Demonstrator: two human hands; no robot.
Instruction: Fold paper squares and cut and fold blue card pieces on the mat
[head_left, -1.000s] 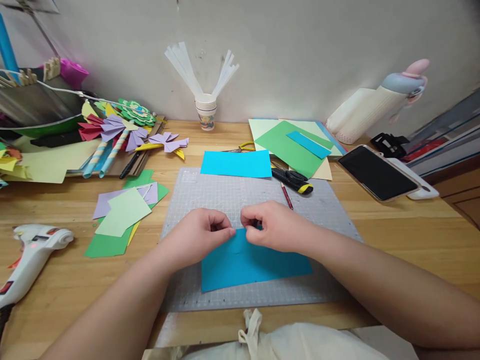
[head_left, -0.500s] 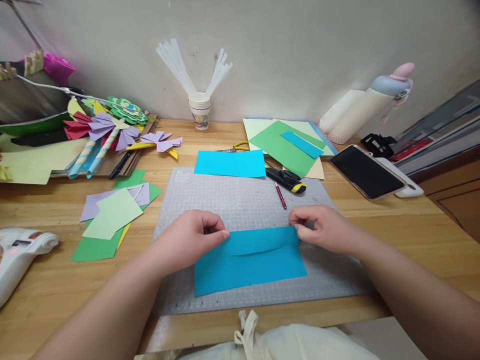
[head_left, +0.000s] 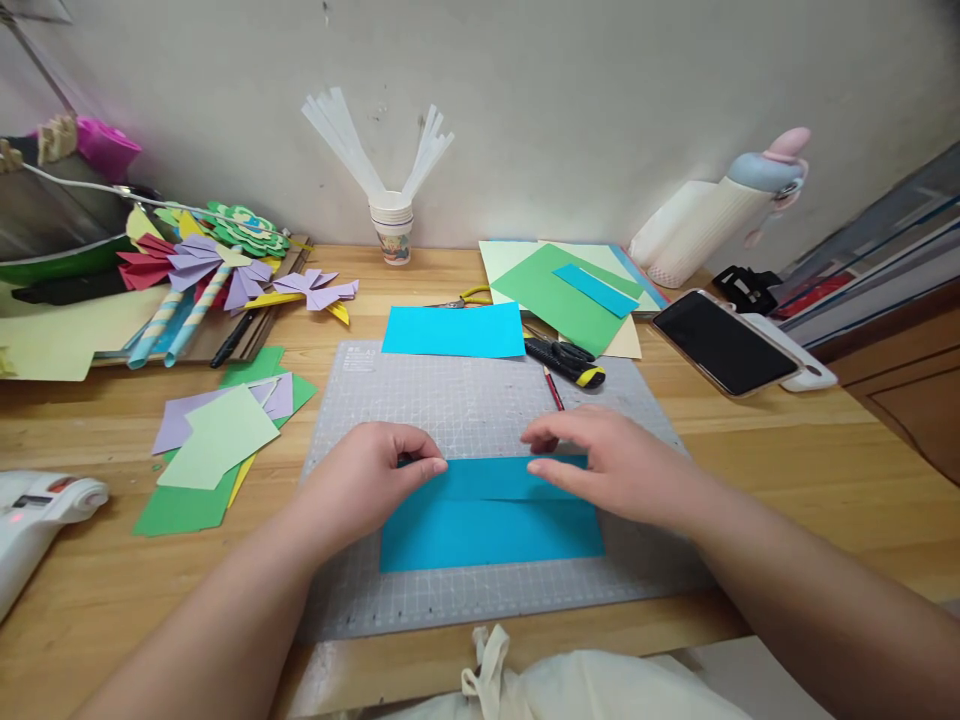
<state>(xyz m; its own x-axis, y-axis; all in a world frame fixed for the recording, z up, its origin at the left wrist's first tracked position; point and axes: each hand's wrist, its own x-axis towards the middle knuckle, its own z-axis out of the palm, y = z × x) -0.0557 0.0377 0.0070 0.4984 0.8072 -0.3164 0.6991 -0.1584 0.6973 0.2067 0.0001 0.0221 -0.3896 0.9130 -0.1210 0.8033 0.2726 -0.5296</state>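
Note:
A blue paper sheet [head_left: 487, 538] lies on the grey cutting mat [head_left: 420, 405]. A narrower blue layer [head_left: 480, 482] covers its far part; whether it is a folded flap or a separate strip I cannot tell. My left hand [head_left: 379, 485] pinches the far left edge of the blue paper between thumb and fingers. Over the far edge on the right is my right hand [head_left: 600, 460], its thumb and fingers parted and no paper gripped between them. A second blue paper piece [head_left: 454, 330] rests at the mat's far edge, with a black utility knife [head_left: 559, 358] and a red pencil [head_left: 553, 388] nearby.
Paper scraps [head_left: 217, 440] and a white glue gun [head_left: 49, 510] are at left, paper flowers [head_left: 202, 265] behind them. A paper cup [head_left: 394, 240] with white strips stands by the wall. Coloured sheets [head_left: 562, 290], a phone [head_left: 727, 345] and a bottle [head_left: 705, 225] occupy the right.
My right hand has let go of the paper's far right corner and moved left along the far edge, fingers parting. My left hand keeps its pinch. The view has shifted slightly.

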